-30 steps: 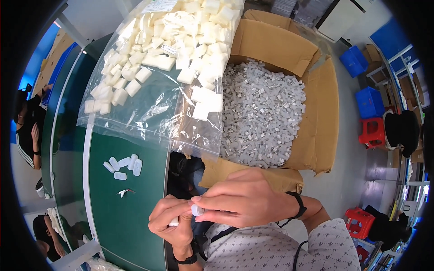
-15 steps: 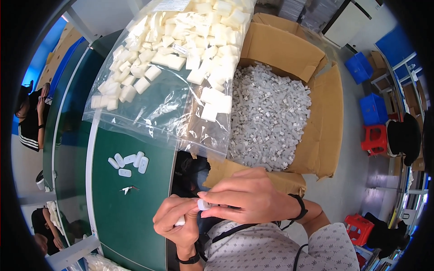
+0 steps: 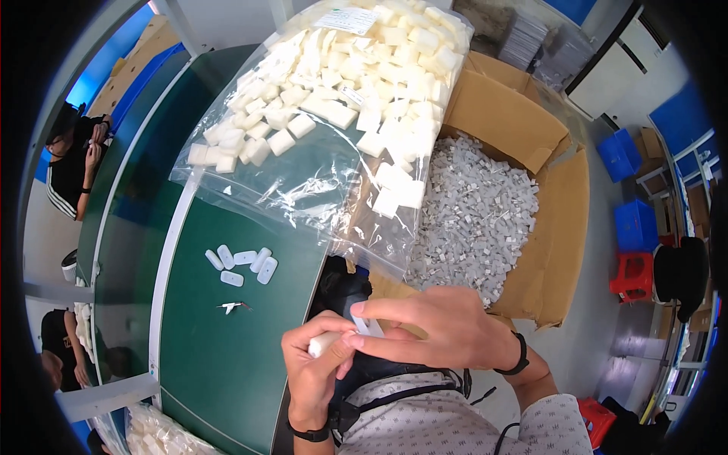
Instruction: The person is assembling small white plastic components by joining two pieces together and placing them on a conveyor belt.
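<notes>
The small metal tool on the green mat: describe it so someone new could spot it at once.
Start at the green mat left of the cardboard box. Below the cluster of six white oblong pieces lies the small metal tool, alone. It is thin, silvery and pointed, unlike the rounded white pieces.

Compared w/ the earlier pictures, the whole view has shifted: the clear bag of white foam blocks (image 3: 334,114) and the cardboard box (image 3: 531,189) now sit further right and lower in the picture. The row of small white pieces (image 3: 243,264) on the green table (image 3: 212,356) also moved right. The left hand (image 3: 318,371) and right hand (image 3: 440,326) now appear more to the right. The small white part (image 3: 322,343) sticks out more clearly from the left hand vs. before, and the right hand's fingers (image 3: 379,311) now cover a thin white piece (image 3: 369,326) above it.
</notes>
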`<state>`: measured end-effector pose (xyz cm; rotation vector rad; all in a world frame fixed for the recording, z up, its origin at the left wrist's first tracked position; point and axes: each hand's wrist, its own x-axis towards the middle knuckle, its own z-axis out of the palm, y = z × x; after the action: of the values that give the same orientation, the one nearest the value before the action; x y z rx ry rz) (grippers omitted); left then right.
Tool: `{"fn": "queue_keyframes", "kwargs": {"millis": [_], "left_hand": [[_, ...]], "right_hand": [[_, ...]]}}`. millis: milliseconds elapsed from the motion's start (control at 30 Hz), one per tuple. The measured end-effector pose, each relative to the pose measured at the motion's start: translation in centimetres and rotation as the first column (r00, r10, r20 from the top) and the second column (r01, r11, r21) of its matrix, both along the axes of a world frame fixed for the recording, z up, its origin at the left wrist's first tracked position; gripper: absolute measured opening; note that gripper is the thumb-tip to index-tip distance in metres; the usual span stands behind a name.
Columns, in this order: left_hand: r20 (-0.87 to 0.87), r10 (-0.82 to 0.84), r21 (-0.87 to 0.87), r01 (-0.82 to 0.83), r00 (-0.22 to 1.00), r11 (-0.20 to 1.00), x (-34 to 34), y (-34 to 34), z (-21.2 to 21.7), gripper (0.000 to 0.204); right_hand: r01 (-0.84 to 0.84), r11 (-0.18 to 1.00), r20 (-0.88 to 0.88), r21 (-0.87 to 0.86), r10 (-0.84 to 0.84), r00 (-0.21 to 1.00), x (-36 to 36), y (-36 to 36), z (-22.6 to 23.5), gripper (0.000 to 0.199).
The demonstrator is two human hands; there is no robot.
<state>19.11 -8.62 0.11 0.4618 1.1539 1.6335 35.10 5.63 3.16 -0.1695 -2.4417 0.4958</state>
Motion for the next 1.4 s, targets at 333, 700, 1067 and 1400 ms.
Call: {"fn": "queue_keyframes", "kwargs": {"millis": [333,700,1067,1400], "left_hand": [[0.328,0.088,0.124,-0.135,0.940,0.983,-0.5,0.3,-1.1,0.050],[0.170,0.101,0.136,-0.125,0.980,0.983,-1.6,-0.4,-1.0,0.038],[-0.317,0.239,0.087,-0.222,0.918,0.971,0.2,0.4,0.2,0.060],[-0.571,0.236,0.170,-0.168,0.786,0.971,0.2,-0.6,-0.5,0.053]], "right_hand": [[0.011,0.983,-0.174,-0.183,-0.043,0.984,0.7,0.7,0.1,0.029],[-0.002,0.726,-0.243,-0.688,-0.228,0.943,2.3,0.9,-0.9,0.026],[-0.004,0.621,-0.126,-0.783,-0.152,0.980,1.3,0.4,-0.7,0.034],[-0.090,0.551,-0.052,-0.829,0.085,0.995,-0.6,-1.1,-1.2,0.035]]}}
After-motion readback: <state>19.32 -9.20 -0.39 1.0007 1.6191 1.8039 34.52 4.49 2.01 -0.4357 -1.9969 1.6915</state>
